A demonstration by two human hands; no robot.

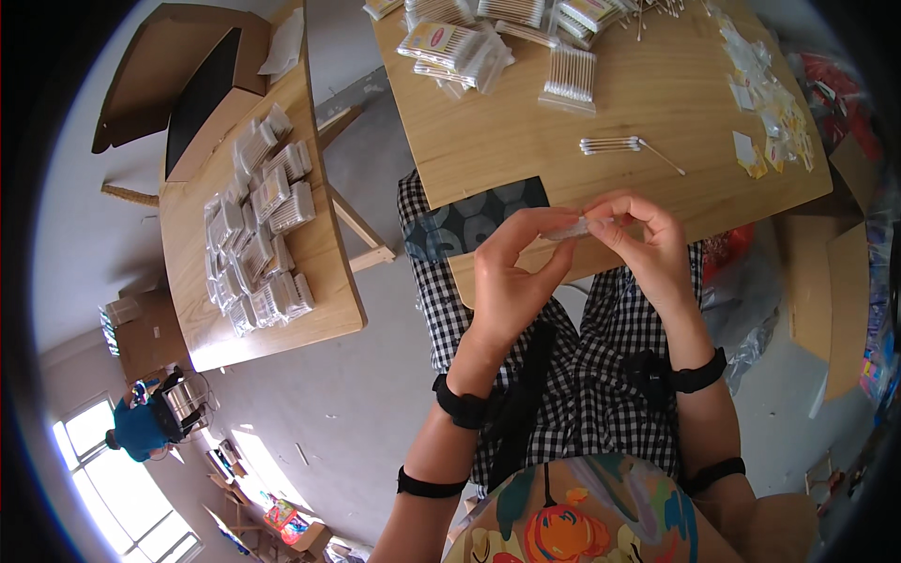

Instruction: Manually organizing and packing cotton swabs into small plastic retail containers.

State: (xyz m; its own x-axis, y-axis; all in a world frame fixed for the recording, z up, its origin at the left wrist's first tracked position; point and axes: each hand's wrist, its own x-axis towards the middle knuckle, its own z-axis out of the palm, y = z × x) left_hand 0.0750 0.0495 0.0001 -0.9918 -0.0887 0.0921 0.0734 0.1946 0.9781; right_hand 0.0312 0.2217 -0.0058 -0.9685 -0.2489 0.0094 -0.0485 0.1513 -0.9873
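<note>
Head view: both hands are close together, the left hand [511,267] and the right hand [648,249] each pinching a small clear plastic piece [566,228] between thumb and fingers. It sits in front of the person, by the near edge of the tabletop [516,141]; whether it is a bag or a flat scrap is too small to tell. Such thin film would probably crease or tear if the hands pulled unevenly, and a slackened pinch could drop it onto the checked cloth [601,403] over the lap. The loose cotton swabs [610,144] beyond the fingers, slim sticks with rounded white tips, look likely to roll and scatter if a knuckle brushed them. At the right, crumpled wrappers [765,94] with yellow card pieces lie near the edge, so light that a draught or sleeve might push them off.

Slick clear film covers the flat, ribbed swab packs [570,80] at the far side; their heap could slide if nudged. More packs [253,239] lie in overlapping layers on a second, smooth wooden tabletop [333,314], beside an open brown cardboard box [145,70] with stiff flaps.
</note>
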